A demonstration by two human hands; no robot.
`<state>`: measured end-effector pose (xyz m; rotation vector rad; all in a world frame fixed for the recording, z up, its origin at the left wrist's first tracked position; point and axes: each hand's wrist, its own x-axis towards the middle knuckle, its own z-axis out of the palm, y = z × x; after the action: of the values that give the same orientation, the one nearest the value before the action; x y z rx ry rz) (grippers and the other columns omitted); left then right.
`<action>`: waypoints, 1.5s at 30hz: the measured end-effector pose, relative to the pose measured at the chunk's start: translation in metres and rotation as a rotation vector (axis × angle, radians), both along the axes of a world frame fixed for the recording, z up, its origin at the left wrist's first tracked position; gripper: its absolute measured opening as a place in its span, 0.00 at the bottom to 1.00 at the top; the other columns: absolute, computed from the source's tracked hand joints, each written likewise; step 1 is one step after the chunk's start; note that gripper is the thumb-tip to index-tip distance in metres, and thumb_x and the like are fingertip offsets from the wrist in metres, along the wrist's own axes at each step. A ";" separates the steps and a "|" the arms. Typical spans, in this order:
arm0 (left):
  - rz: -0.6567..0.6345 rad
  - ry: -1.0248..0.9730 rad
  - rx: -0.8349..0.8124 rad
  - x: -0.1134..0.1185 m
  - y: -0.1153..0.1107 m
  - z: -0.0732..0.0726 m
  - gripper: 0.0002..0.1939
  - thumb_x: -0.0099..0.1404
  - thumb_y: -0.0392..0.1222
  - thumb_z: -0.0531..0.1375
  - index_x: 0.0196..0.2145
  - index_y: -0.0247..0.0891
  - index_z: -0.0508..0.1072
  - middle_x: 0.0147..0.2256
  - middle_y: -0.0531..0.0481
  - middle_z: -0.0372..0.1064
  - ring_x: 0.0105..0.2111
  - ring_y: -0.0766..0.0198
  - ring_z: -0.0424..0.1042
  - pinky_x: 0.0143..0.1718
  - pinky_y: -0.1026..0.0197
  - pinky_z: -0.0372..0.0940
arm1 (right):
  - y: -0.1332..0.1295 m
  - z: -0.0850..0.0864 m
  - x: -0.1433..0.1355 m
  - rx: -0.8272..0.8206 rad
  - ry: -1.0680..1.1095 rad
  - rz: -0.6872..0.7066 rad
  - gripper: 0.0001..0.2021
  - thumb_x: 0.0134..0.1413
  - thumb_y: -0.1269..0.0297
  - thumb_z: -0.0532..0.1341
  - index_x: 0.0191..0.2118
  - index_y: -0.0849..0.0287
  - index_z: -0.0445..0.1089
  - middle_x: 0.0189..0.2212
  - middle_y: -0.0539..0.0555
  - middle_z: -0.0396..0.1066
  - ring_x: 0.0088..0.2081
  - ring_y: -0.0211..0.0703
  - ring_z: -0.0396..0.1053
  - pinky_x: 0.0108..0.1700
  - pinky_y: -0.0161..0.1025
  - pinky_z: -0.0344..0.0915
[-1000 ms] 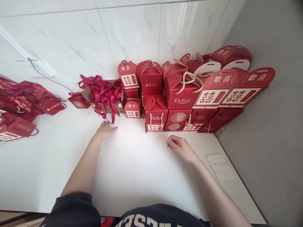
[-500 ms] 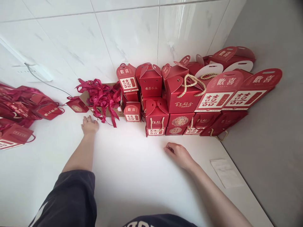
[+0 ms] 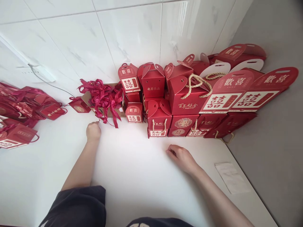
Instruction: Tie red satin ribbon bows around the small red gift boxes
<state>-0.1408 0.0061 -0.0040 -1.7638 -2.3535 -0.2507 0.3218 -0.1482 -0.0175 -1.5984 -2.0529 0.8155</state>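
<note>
Arms (image 3: 79, 167) reach forward over the white desk (image 3: 132, 167), the left running fairly straight up from a dark sleeve (image 3: 81, 205), the right slanting inward from the lower right corner. The left hand (image 3: 93, 130) sits just in front of the ribbon carton, back upward, fingers bent down; how far its grip is open, and whether it holds anything, I cannot tell. The right hand (image 3: 181, 157) is folded into a loose fist before the stacked boxes (image 3: 159, 113), a small hollow beside the thumb, its grip on nothing that shows. One cardboard carton (image 3: 104, 112) stands near the tiled wall (image 3: 132, 34), its long axis roughly left to right, heaped with ribbons (image 3: 103, 94) too tangled to count, some trailing over its front edge. One small red box (image 3: 79, 105) is just left of it, and two large white-panelled boxes (image 3: 217, 101) top the stack's right end.
</note>
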 end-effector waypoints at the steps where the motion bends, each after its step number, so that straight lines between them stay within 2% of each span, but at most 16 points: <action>1: -0.009 0.014 -0.022 0.002 -0.003 0.000 0.23 0.62 0.28 0.49 0.52 0.28 0.71 0.47 0.33 0.71 0.50 0.48 0.68 0.51 0.52 0.62 | 0.000 0.000 0.000 0.003 -0.001 0.002 0.12 0.63 0.59 0.49 0.30 0.55 0.63 0.30 0.51 0.71 0.30 0.42 0.67 0.33 0.37 0.57; 6: -0.050 0.054 -0.077 0.011 -0.012 0.000 0.19 0.62 0.27 0.48 0.47 0.26 0.73 0.43 0.30 0.71 0.50 0.46 0.67 0.48 0.52 0.63 | -0.001 0.001 -0.001 0.026 -0.008 0.005 0.12 0.63 0.60 0.50 0.31 0.55 0.64 0.31 0.52 0.71 0.30 0.42 0.67 0.33 0.36 0.57; 11: -0.070 0.007 -0.009 0.008 -0.017 -0.004 0.15 0.65 0.32 0.50 0.46 0.31 0.73 0.44 0.36 0.71 0.50 0.51 0.67 0.49 0.56 0.62 | -0.001 0.001 -0.001 0.045 -0.011 0.008 0.12 0.63 0.60 0.50 0.31 0.56 0.64 0.31 0.51 0.71 0.30 0.41 0.67 0.33 0.36 0.57; 14: -0.013 -0.045 0.087 0.000 -0.016 -0.009 0.17 0.67 0.38 0.50 0.51 0.33 0.68 0.46 0.39 0.70 0.46 0.54 0.69 0.49 0.56 0.63 | 0.000 0.000 -0.001 0.050 -0.013 0.006 0.12 0.63 0.60 0.50 0.30 0.56 0.63 0.30 0.50 0.71 0.29 0.40 0.66 0.32 0.35 0.56; 18: 0.040 -0.095 0.146 -0.010 -0.007 -0.016 0.22 0.69 0.36 0.47 0.58 0.30 0.61 0.47 0.39 0.66 0.44 0.58 0.69 0.50 0.57 0.63 | 0.000 -0.003 -0.001 0.048 -0.013 0.007 0.12 0.63 0.60 0.50 0.30 0.55 0.62 0.29 0.49 0.70 0.28 0.39 0.65 0.32 0.34 0.55; 23: -0.008 -0.093 0.096 -0.009 0.000 -0.020 0.17 0.71 0.40 0.49 0.53 0.35 0.69 0.47 0.42 0.64 0.43 0.62 0.69 0.50 0.60 0.63 | 0.000 -0.004 0.000 0.044 -0.006 0.003 0.12 0.63 0.59 0.50 0.30 0.55 0.62 0.29 0.49 0.70 0.29 0.40 0.65 0.32 0.34 0.55; 27: -0.036 -0.057 0.052 0.002 -0.003 -0.016 0.14 0.70 0.43 0.53 0.50 0.35 0.70 0.49 0.43 0.66 0.46 0.59 0.69 0.49 0.51 0.66 | 0.000 -0.005 0.001 0.048 0.006 -0.004 0.11 0.62 0.60 0.51 0.29 0.55 0.62 0.28 0.49 0.70 0.29 0.39 0.65 0.32 0.34 0.54; 31: -0.040 -0.050 0.020 0.010 -0.008 -0.010 0.19 0.68 0.46 0.58 0.53 0.35 0.67 0.51 0.42 0.67 0.48 0.56 0.70 0.47 0.47 0.69 | 0.001 -0.007 0.001 0.059 0.026 -0.017 0.11 0.62 0.60 0.51 0.29 0.55 0.62 0.27 0.48 0.70 0.28 0.39 0.65 0.32 0.34 0.54; 33: -0.031 -0.074 0.023 0.013 -0.011 -0.007 0.17 0.68 0.44 0.57 0.52 0.34 0.68 0.51 0.42 0.67 0.49 0.55 0.69 0.48 0.47 0.68 | 0.002 -0.008 0.000 0.063 0.041 -0.022 0.11 0.62 0.60 0.52 0.29 0.55 0.63 0.27 0.48 0.70 0.27 0.39 0.64 0.32 0.34 0.53; 35: -0.033 -0.120 0.034 0.016 -0.015 -0.003 0.13 0.68 0.36 0.55 0.48 0.31 0.70 0.49 0.38 0.68 0.51 0.51 0.68 0.50 0.45 0.66 | 0.003 -0.009 0.001 0.067 0.063 -0.024 0.11 0.61 0.60 0.52 0.28 0.55 0.63 0.26 0.48 0.69 0.27 0.39 0.64 0.31 0.34 0.53; 37: -0.049 -0.187 0.054 0.019 -0.020 0.002 0.13 0.65 0.29 0.51 0.43 0.28 0.73 0.46 0.34 0.70 0.52 0.47 0.66 0.52 0.44 0.62 | 0.003 -0.010 0.002 0.071 0.092 -0.026 0.11 0.61 0.60 0.53 0.28 0.56 0.63 0.25 0.48 0.69 0.26 0.39 0.63 0.31 0.35 0.52; 39: -0.075 -0.275 0.091 0.025 -0.025 0.010 0.13 0.63 0.28 0.51 0.41 0.29 0.73 0.44 0.34 0.70 0.51 0.46 0.67 0.54 0.44 0.60 | 0.002 -0.011 0.002 0.079 0.131 -0.033 0.11 0.60 0.59 0.54 0.27 0.56 0.64 0.25 0.48 0.68 0.25 0.39 0.62 0.30 0.35 0.52; 41: -0.116 -0.387 0.142 0.036 -0.033 0.017 0.12 0.62 0.31 0.52 0.40 0.31 0.73 0.45 0.36 0.70 0.49 0.48 0.68 0.56 0.45 0.59 | 0.002 -0.012 0.000 0.095 0.186 -0.045 0.11 0.60 0.59 0.54 0.28 0.56 0.64 0.25 0.49 0.68 0.26 0.39 0.62 0.31 0.36 0.53; 43: -0.176 -0.528 0.191 0.058 -0.043 0.022 0.10 0.62 0.35 0.54 0.40 0.33 0.73 0.47 0.38 0.70 0.47 0.52 0.70 0.57 0.47 0.59 | 0.001 -0.012 -0.008 0.116 0.262 -0.051 0.10 0.61 0.60 0.54 0.29 0.56 0.65 0.26 0.49 0.68 0.26 0.40 0.63 0.31 0.36 0.56; 45: -0.253 -0.705 0.210 0.092 -0.058 0.021 0.10 0.62 0.39 0.56 0.40 0.34 0.72 0.45 0.40 0.72 0.43 0.55 0.72 0.53 0.51 0.64 | 0.001 -0.013 -0.022 0.139 0.355 -0.047 0.10 0.62 0.60 0.53 0.31 0.56 0.66 0.27 0.50 0.68 0.28 0.39 0.65 0.33 0.36 0.60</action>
<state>-0.0488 -0.0519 0.0168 -2.0989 -2.3579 -1.2935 0.2998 -0.1469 -0.0300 -1.3145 -1.7724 0.8500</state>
